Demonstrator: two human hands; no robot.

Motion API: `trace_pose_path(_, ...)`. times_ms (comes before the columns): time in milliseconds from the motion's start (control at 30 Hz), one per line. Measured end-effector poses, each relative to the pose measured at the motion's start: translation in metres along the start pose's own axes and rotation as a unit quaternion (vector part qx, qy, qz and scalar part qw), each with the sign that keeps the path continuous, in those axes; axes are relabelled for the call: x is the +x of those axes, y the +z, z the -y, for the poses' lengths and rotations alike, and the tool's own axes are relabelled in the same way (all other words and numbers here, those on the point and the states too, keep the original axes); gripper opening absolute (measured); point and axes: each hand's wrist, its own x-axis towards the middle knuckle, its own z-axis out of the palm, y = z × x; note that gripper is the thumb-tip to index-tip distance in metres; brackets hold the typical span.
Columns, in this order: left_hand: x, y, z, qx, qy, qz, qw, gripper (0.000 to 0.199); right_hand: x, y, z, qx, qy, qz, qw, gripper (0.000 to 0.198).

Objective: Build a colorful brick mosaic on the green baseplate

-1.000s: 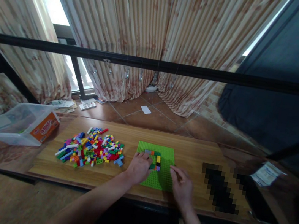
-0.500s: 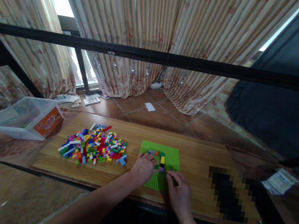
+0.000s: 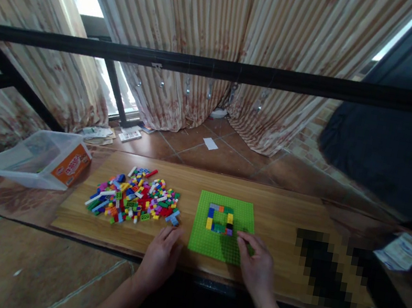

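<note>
On a green studded baseplate (image 3: 200, 246) stands a square ring of toy bricks (image 3: 229, 219) in yellow, blue, green, black, purple, orange and grey. By the plate's right edge is my right hand (image 3: 256, 266), its thumb and forefinger pinched together. Whatever may be between those fingertips is too small to make out. My left hand (image 3: 161, 255) is over the table's front part, left of the plate, its fingers loosely bent and no brick visible in them. Just beyond it lies a pile of loose toy bricks (image 3: 138, 198) in many colours.
The bricks and plate are on a wooden board (image 3: 194, 173). At the left lies a clear plastic box (image 3: 41, 149) with an orange label. Blurred dark objects (image 3: 323, 270) and a paper packet (image 3: 400, 251) lie at the right. A black rail (image 3: 221, 69) crosses beyond the table.
My left hand has drawn back from the brick ring to the left and nearer to me, uncovering the ring's left side. My right hand remains beside the plate. The view has shifted slightly.
</note>
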Motion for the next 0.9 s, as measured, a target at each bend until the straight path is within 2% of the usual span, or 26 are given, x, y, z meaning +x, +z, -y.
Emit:
trace_pose_path(133, -0.012, -0.013, 0.009, -0.041, -0.042, -0.010, 0.998, 0.016, -0.006, 0.019, 0.020, -0.017, -0.044, 0.032, 0.998, 0.025)
trace_pose_path(333, -0.012, -0.027, 0.008, -0.100, -0.072, -0.024, 0.992, 0.010, -0.010, 0.065, 0.055, -0.071, -0.120, 0.133, 0.981, 0.020)
trace_pose_path(467, -0.014, -0.031, 0.011, -0.137, -0.073, -0.022, 0.988, 0.010, -0.005, 0.099, 0.072, -0.130, -0.132, 0.167, 0.968, 0.015)
trace_pose_path(600, -0.014, -0.032, 0.013, -0.154, -0.066, -0.014, 0.986, 0.011, 0.001, 0.124, 0.084, -0.200, -0.118, 0.170, 0.958, 0.015)
trace_pose_path(733, -0.014, -0.032, 0.016, -0.145, -0.060, -0.009, 0.988, 0.010, -0.001, 0.130, 0.086, -0.210, -0.107, 0.159, 0.959, 0.005)
trace_pose_path(900, -0.013, -0.029, 0.017, -0.125, -0.052, -0.010, 0.991, 0.008, -0.014, 0.104, 0.074, -0.141, -0.107, 0.138, 0.975, 0.004)
